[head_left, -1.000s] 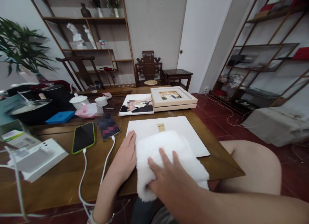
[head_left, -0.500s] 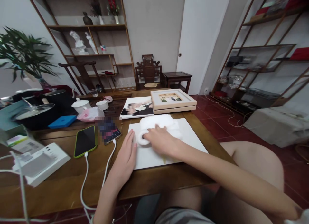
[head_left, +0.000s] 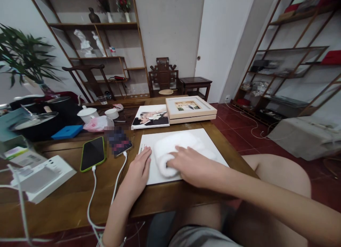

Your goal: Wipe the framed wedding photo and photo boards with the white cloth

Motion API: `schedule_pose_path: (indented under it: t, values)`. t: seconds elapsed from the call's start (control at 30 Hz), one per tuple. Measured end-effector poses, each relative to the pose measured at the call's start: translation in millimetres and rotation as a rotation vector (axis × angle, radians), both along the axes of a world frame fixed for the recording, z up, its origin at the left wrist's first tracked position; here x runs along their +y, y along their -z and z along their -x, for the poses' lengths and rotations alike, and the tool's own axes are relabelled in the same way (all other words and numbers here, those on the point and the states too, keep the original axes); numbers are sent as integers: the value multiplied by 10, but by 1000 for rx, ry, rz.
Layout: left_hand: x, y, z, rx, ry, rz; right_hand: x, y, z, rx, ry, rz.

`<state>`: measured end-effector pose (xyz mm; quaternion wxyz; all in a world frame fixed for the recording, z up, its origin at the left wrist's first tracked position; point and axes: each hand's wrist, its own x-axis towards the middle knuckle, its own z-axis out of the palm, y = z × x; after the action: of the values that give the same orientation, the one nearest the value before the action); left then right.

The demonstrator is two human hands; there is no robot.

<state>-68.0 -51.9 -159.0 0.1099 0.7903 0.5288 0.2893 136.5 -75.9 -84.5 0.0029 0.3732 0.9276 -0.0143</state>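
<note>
A white rectangular panel [head_left: 154,176] lies flat near the front edge of the wooden table, with small print at its upper left. On top of it is a bunched, fluffy white towel [head_left: 183,143]. My right hand [head_left: 193,165] grips the towel's near side and presses it against the panel, fingers partly sunk in the cloth. At the panel's left edge rests my left hand [head_left: 135,170], its fingers stretched out and lying on the border. Part of the panel is hidden beneath the towel and my right forearm.
Behind the panel are a photo print [head_left: 151,117] and stacked framed pictures [head_left: 191,115]. To the left lie a green-cased phone [head_left: 93,154] and a second phone [head_left: 122,147], both with white cables. Farther left stand a white box [head_left: 50,184], a blue box [head_left: 67,132] and a pan [head_left: 37,126].
My right hand has drawn the towel nearer to the panel's front edge and slightly right. My left hand stays on the panel's left edge. The view has shifted slightly.
</note>
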Motion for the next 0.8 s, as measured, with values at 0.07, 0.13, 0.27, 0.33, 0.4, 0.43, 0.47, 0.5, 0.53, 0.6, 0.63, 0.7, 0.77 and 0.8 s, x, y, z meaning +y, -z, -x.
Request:
schedule_pose_path:
  t: [0.07, 0.13, 0.27, 0.33, 0.4, 0.43, 0.47, 0.5, 0.53, 0.6, 0.63, 0.7, 0.77, 0.8]
  values:
    - [13, 10, 4, 36, 6, -21, 220, -29, 41, 5, 86, 1]
    - [13, 3, 1, 53, 2, -29, 442, -60, 144, 5, 118, -7]
    - [7, -20, -8, 63, -3, -40, 777, -120, 482, -4, 63, 29]
    - [11, -18, -4, 60, 6, -48, 865, -144, 668, 1, 44, 35]
    - [19, -9, 4, 59, 17, -52, 910, -161, 813, 5, 46, 27]
    - [22, -3, 8, 59, 19, -54, 926, -169, 858, 5, 49, 24]
    - [25, 3, 12, 59, 18, -59, 941, -175, 877, 2, 53, 23]
    - [26, 9, 15, 59, 16, -63, 957, -180, 868, -3, 55, 27]
    - [27, 14, 17, 60, 12, -66, 975, -184, 828, -12, 56, 35]
    - [26, 20, 20, 66, 6, -62, 1011, -189, 660, -36, 67, 51]
    - [25, 23, 21, 70, 7, -56, 1023, -189, 536, -50, 79, 57]
    - [24, 26, 22, 72, 8, -48, 1024, -184, 231, -73, 113, 57]
    - [21, 27, 21, 60, 5, -48, 992, -171, -102, -89, 143, 51]
    - [19, 26, 20, 54, 3, -50, 968, -161, -262, -98, 156, 50]
